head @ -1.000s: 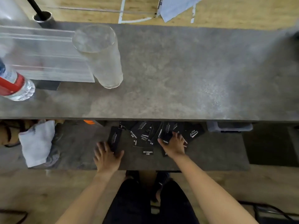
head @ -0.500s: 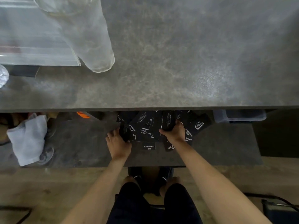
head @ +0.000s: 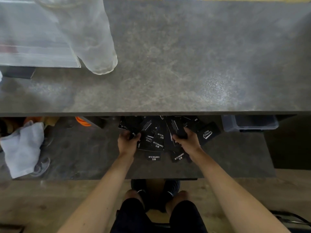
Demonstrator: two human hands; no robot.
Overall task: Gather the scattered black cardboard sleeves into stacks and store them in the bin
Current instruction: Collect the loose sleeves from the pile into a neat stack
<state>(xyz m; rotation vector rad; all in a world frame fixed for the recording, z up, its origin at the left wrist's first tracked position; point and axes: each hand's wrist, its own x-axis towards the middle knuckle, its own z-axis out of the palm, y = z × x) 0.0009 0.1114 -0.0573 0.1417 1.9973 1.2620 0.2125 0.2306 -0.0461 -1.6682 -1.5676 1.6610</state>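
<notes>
black sleeves (head: 209,133) on grey shelf (head: 235,157) under matching tabletop (head: 185,64)

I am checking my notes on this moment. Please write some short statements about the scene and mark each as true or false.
1. The left hand and the right hand both grip black cardboard sleeves on the grey lower shelf. True.
2. The clear plastic bin stands left of the sleeves. False: it stands to their right.
3. A white cloth lies at the shelf's left end. True.
4. The tall clear glass lies on the lower shelf. False: it stands on the grey tabletop.
</notes>
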